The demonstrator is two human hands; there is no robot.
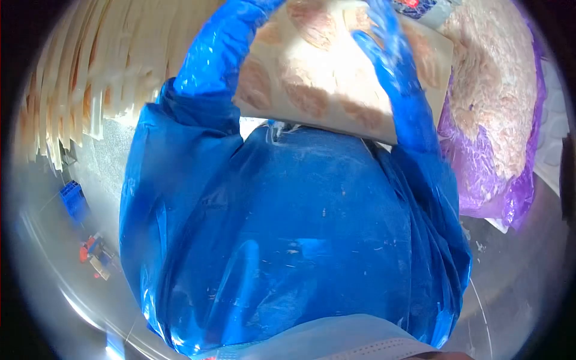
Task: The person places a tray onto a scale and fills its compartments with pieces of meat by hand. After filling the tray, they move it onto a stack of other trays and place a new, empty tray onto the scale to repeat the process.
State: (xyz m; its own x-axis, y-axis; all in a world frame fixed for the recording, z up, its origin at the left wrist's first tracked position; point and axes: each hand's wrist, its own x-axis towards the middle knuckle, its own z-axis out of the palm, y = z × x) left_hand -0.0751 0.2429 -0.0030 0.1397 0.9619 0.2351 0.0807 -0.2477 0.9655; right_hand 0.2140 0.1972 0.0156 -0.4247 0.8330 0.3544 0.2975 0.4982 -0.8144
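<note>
A pale tray or board (336,120) lies in front of me, bearing several flat, pinkish pieces (304,96) that look like raw meat. My left hand (264,3), in a blue glove, reaches to the top edge of the view, over the board's left side; its fingers are cut off by the frame. Above the right part of the board is my right hand (381,42), blue-gloved and somewhat blurred, with its fingers apart and nothing visible in it. Bright glare washes out the board's middle.
At the right, a large pale pink mass (492,90) sits in purple plastic film (474,174). Many stacked pale boards (90,66) stand at the left. A blue crate (73,199) and red items (90,247) are lower left, on the floor.
</note>
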